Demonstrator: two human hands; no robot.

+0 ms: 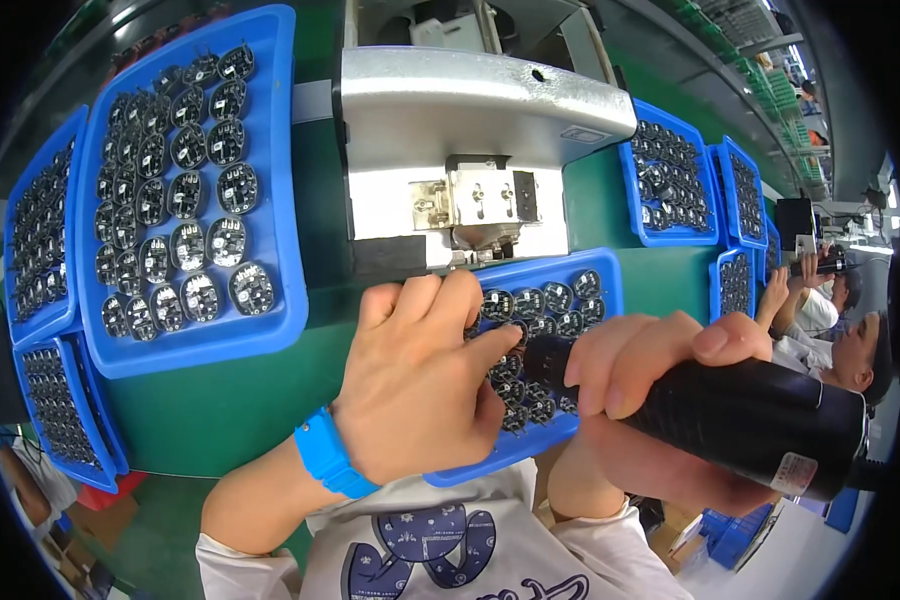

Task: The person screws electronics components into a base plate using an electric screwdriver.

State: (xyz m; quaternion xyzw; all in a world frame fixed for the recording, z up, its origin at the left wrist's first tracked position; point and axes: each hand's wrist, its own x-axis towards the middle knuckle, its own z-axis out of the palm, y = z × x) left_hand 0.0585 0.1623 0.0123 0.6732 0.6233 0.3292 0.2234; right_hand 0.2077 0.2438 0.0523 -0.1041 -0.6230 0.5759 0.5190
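My left hand [425, 385], with a blue wristband, rests on a blue tray [600, 275] of small round black circuit boards [545, 300] in front of me; its fingertips pinch or steady one board near the tray's middle. A thick black cylindrical power tool [740, 415] is gripped in my right hand [650, 365], and its tip points left at the board by my left fingertips. My hands cover much of this tray.
A large blue tray [275, 200] of round boards stands at the left, with more trays [40, 240] beyond it. A grey metal press machine [470, 130] sits behind the near tray. Further trays [675, 180] lie at right. Another person [830, 320] works at far right.
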